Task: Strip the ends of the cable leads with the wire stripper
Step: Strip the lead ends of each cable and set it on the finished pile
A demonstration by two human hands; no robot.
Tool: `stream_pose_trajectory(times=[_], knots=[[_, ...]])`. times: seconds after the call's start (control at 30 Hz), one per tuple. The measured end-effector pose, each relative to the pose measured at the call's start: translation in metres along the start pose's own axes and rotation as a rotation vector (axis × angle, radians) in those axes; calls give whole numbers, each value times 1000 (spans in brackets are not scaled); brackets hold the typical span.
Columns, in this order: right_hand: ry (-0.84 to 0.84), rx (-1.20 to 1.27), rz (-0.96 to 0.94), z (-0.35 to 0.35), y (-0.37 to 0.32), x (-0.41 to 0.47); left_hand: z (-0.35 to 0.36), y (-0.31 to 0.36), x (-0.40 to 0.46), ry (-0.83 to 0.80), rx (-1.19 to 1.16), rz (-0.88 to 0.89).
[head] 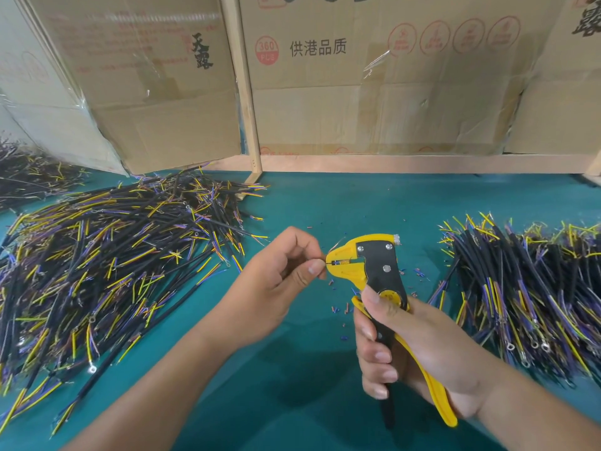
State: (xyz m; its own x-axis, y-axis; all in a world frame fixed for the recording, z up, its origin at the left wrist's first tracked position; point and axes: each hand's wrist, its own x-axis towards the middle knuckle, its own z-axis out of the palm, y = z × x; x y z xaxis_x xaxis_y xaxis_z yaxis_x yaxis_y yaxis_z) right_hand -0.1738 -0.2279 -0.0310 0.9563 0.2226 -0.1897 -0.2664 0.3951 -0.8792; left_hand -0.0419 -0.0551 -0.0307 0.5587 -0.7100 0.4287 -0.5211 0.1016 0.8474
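Observation:
My right hand grips the handles of a yellow and black wire stripper, its jaws pointing left. My left hand pinches a thin cable lead between thumb and fingers right at the jaw mouth; most of the lead is hidden inside my hand. A short end of the lead sits between the jaws. Both hands hover above the teal table near its middle.
A large heap of black cables with yellow and purple leads lies at the left, and a second heap at the right. Small bits of stripped insulation dot the mat under the tool. Cardboard boxes and a wooden frame stand behind.

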Motion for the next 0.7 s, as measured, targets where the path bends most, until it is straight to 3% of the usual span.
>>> stream_pose_trajectory(times=[0.17, 0.5, 0.6, 0.7], knots=[[108, -61, -11, -1, -4, -1, -2, -3, -1, 32, 131, -4], [82, -74, 20, -2, -8, -3, -19, 2, -2, -19, 413, 90], [103, 46, -73, -15, -23, -7, -51, 1, 0, 131, 438, 55], [193, 84, -168, -27, -43, -14, -78, 0, -2, 328, 298, 29]])
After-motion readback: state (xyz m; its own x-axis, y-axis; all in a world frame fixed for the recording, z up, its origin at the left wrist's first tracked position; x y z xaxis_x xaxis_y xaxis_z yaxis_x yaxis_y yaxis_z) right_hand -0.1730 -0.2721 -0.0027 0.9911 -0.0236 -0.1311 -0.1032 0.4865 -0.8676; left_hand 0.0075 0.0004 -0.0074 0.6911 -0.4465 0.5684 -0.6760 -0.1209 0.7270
